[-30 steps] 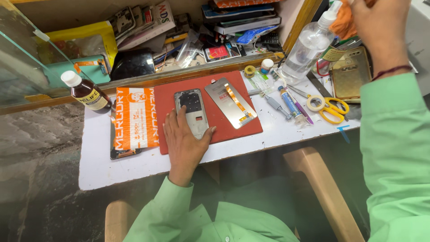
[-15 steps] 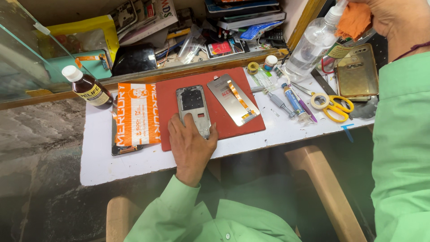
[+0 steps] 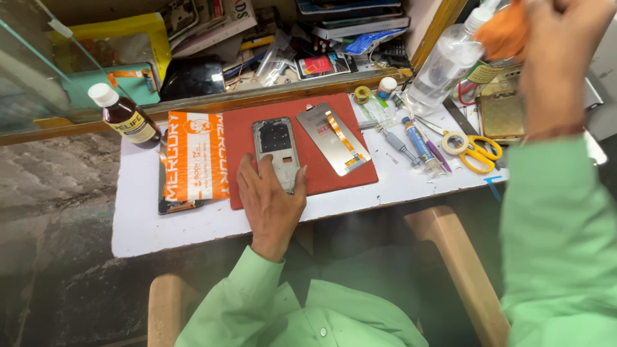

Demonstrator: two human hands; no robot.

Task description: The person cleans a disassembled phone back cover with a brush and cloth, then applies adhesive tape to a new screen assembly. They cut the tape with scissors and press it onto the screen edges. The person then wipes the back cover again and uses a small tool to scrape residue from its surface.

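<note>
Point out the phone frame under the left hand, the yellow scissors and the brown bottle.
phone frame (image 3: 275, 142), head view, upper back panel.
yellow scissors (image 3: 477, 150), head view, handle loops.
brown bottle (image 3: 128, 122), head view, labelled body.

- One phone frame (image 3: 277, 151) on one red mat (image 3: 302, 186), at the desk's centre.
- One loose screen panel (image 3: 334, 138), at 3 o'clock of the frame.
- Two bottles: one brown (image 3: 125, 117) at 9 o'clock, one clear (image 3: 443, 64) at 2 o'clock.
- One pair of yellow scissors (image 3: 474, 149) at 3 o'clock.
- One orange packet (image 3: 195, 156) at 9 o'clock.
- One orange cloth (image 3: 504, 35) at 1 o'clock.
- Two hands: left (image 3: 271, 205), right (image 3: 559, 51).
</note>
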